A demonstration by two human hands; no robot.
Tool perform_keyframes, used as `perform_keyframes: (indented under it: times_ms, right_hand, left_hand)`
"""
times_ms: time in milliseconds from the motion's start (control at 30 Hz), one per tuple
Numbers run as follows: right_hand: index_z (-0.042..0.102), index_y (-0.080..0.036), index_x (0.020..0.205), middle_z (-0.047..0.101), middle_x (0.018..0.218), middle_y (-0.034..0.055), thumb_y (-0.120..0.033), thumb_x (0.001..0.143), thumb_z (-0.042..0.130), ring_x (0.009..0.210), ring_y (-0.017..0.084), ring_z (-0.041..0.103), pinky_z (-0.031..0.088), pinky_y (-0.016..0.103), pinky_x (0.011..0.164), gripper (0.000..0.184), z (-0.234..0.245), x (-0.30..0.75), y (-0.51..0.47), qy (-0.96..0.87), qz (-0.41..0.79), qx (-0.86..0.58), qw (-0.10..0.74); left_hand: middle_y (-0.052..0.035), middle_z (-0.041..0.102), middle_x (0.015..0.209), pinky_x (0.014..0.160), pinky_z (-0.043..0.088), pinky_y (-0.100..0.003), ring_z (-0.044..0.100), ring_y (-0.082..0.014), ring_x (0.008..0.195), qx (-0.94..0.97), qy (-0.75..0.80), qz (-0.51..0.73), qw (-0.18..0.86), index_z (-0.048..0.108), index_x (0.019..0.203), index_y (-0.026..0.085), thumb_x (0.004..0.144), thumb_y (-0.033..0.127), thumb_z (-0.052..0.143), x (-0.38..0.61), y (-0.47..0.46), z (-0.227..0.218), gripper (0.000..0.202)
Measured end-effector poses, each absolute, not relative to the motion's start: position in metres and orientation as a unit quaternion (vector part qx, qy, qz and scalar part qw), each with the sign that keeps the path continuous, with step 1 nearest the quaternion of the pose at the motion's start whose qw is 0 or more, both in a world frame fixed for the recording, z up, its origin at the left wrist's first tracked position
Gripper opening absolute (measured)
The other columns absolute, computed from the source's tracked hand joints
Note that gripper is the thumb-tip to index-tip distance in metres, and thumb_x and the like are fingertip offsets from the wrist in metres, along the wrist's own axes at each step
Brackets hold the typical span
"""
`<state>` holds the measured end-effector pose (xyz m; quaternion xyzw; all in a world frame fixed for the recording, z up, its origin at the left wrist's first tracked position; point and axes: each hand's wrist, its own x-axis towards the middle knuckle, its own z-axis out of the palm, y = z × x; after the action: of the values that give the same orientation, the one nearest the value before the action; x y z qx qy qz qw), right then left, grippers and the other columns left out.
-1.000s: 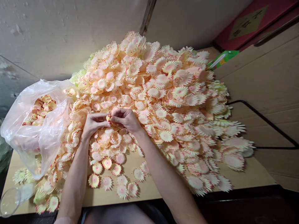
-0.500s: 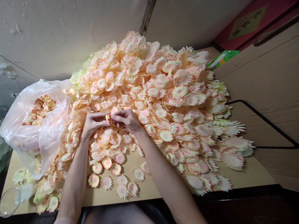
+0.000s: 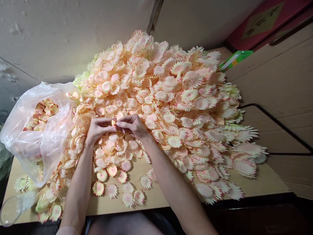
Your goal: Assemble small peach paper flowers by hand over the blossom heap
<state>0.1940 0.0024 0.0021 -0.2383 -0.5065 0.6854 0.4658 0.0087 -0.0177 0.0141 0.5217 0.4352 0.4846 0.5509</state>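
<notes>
Between my two hands is a small yellow-and-red petal piece (image 3: 113, 123), curled up and pinched at the fingertips. My left hand (image 3: 99, 128) grips it from the left with thumb and forefinger. From the right, my right hand (image 3: 133, 126) closes thumb and finger on its other side. Both hands are over a large heap of pale pink and cream artificial flower petal layers (image 3: 161, 96) with fringed, red-tipped edges. Loose flower layers (image 3: 111, 191) lie flat on the table just below my hands.
A translucent plastic bag (image 3: 51, 143) with curled yellow-red pieces (image 3: 45, 112) stands at the left. A clear plastic cup (image 3: 11, 210) lies at the table's (image 3: 107, 207) front left corner. Cardboard (image 3: 274, 88) with a black metal bar (image 3: 281, 122) borders the right; a wall (image 3: 73, 36) rises behind.
Both hands stay almost in place, with the curled piece turned slightly between the fingertips. The view has shifted a little.
</notes>
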Motion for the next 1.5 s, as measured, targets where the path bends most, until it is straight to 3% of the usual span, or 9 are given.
perform_keyframes:
  times_ms: [600, 900, 1500]
  right_hand:
    - [0.071, -0.011, 0.067, 0.06, 0.053, 0.0014, -0.034, 0.064, 0.079, 0.042, 0.006, 0.046, 0.033, 0.019, 0.041, 0.024, 0.0028, 0.1949, 0.0031, -0.512, 0.685, -0.256, 0.451]
    - [0.071, -0.011, 0.066, 0.06, 0.054, 0.0008, -0.031, 0.065, 0.078, 0.041, 0.006, 0.045, 0.033, 0.018, 0.041, 0.021, 0.0026, 0.1947, 0.0032, -0.515, 0.682, -0.251, 0.456]
    - [0.071, -0.011, 0.067, 0.059, 0.052, 0.0006, -0.035, 0.065, 0.078, 0.041, 0.006, 0.046, 0.032, 0.019, 0.042, 0.024, 0.0027, 0.1951, 0.0033, -0.522, 0.676, -0.261, 0.449]
  left_hand:
    - [-0.008, 0.077, 0.09, 0.07, 0.057, -0.025, 0.069, -0.0161, 0.071, 0.536, 0.425, 0.476, 0.553, 0.08, 0.097, 0.017, 0.051, 0.017, 0.092, 0.0059, -0.0154, 0.0105, 0.047]
    - [-0.0055, 0.076, 0.082, 0.064, 0.054, -0.021, 0.067, -0.013, 0.066, 0.536, 0.422, 0.472, 0.559, 0.08, 0.095, 0.018, 0.051, 0.016, 0.092, 0.0081, -0.0161, 0.0134, 0.045]
    - [-0.0072, 0.075, 0.08, 0.062, 0.054, -0.025, 0.066, -0.0153, 0.065, 0.537, 0.44, 0.464, 0.551, 0.08, 0.097, 0.015, 0.048, 0.023, 0.094, 0.0065, -0.0161, 0.0117, 0.052]
